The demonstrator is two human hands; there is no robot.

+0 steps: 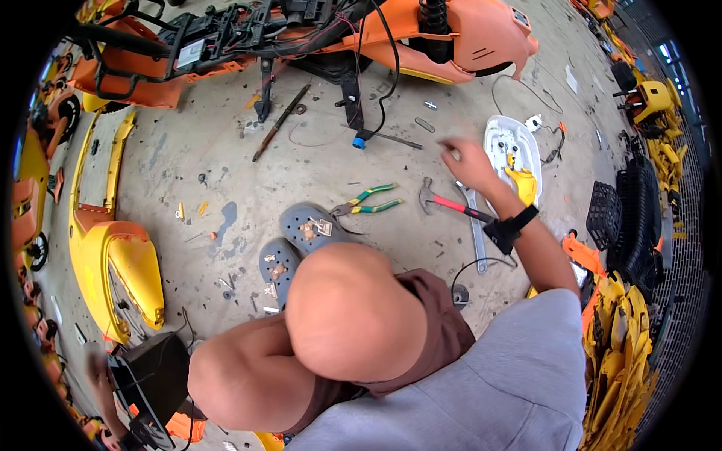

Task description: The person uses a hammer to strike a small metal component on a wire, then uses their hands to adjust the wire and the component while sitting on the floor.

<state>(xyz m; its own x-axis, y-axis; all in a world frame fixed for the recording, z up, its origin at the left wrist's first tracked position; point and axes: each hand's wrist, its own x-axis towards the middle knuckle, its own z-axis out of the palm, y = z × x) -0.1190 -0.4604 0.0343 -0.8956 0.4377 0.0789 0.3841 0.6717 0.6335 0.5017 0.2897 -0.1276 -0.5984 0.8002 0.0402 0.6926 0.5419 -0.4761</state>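
My right hand (468, 164) is raised beside a white plastic tray (498, 135) holding yellow and small metal parts; its fingers are curled, and whatever they hold is unclear. Below it lie a red-handled hammer (451, 204), a long wrench (478, 240) and green-yellow pliers (377, 204). A thin dark rod (398, 142) lies just left of that hand. My left hand (98, 368), blurred at the lower-left rim, is by a black box-like piece (154, 383); its grip cannot be made out. My grey clogs (304, 225) are on the concrete floor beside the pliers.
An orange scooter body (481, 41) with exposed frame and wiring spans the top. Yellow panels (131, 278) lie left, near a metal bar (280, 124). Stacked yellow panels (613, 353), black parts (635, 210) and more vehicle parts line the right; others line the far left.
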